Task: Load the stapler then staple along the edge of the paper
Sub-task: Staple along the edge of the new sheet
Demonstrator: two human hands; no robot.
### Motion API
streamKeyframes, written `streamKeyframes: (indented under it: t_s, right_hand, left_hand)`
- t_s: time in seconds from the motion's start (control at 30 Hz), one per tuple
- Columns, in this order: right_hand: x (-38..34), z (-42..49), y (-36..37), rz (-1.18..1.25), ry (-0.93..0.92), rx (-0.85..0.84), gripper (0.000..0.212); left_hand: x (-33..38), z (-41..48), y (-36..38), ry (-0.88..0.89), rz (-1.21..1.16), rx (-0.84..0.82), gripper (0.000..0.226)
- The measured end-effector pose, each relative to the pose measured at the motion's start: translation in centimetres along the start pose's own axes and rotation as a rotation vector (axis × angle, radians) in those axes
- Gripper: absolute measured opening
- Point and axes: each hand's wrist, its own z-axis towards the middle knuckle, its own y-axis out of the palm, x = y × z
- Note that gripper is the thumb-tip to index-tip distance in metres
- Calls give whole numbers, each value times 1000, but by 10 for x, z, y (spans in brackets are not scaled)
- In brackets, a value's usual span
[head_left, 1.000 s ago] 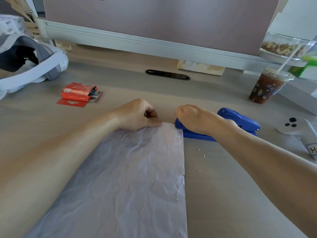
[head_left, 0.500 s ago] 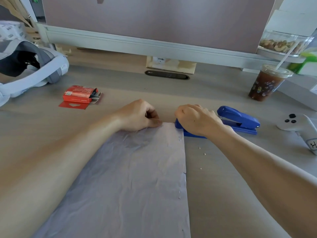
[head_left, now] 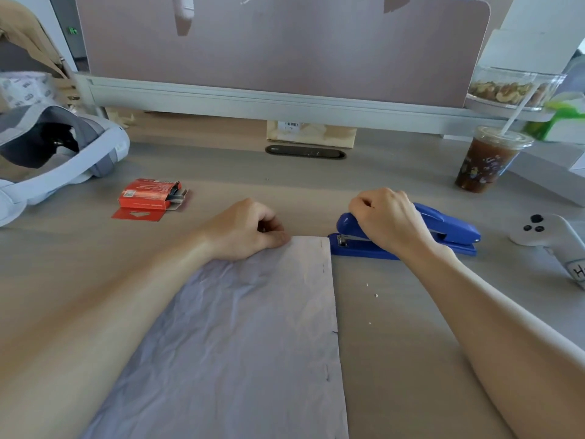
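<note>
A crumpled pale sheet of paper lies on the desk in front of me, with a few staples along its right edge. My left hand is curled and pinches the paper's far edge against the desk. The blue stapler lies just off the paper's far right corner, its mouth at that corner and clear of the sheet. My right hand rests on top of the stapler's front half, fingers curled over it. An open red staple box lies to the left.
A white and grey headset sits at the far left. An iced drink cup with a straw stands at the back right, a white controller to the right of the stapler. A partition wall closes the back.
My right hand has lifted slightly on the stapler, and the stapler's mouth now shows, clear of the paper corner. The left hand has stayed on the paper.
</note>
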Motion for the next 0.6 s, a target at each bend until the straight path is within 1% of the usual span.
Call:
streamKeyframes:
  t_s: [0.1, 0.2, 0.27, 0.33, 0.43, 0.53, 0.6]
  right_hand:
    - [4, -2, -1, -25, -43, 120, 39]
    - [3, -6, -10, 12, -130, 263, 33]
    - [-6, -13, -21, 103, -149, 274, 31]
    - [-18, -24, -31, 178, -127, 185, 36]
    - [-26, -39, -37, 273, -67, -13, 39]
    - [-27, -52, -37, 486, -5, -189, 24]
    - [-26, -57, -34, 560, 0, -234, 16]
  left_hand:
    - [2, -4, -4, -7, -47, 26, 20]
    - [7, -10, -10, -14, -135, 70, 17]
    - [12, -13, -13, -12, -188, 127, 17]
    - [18, -16, -16, 3, -192, 184, 18]
    - [26, -18, -18, 42, -219, 219, 19]
    - [35, -21, -15, 80, -249, 223, 19]
    - [41, -23, -12, 102, -255, 222, 20]
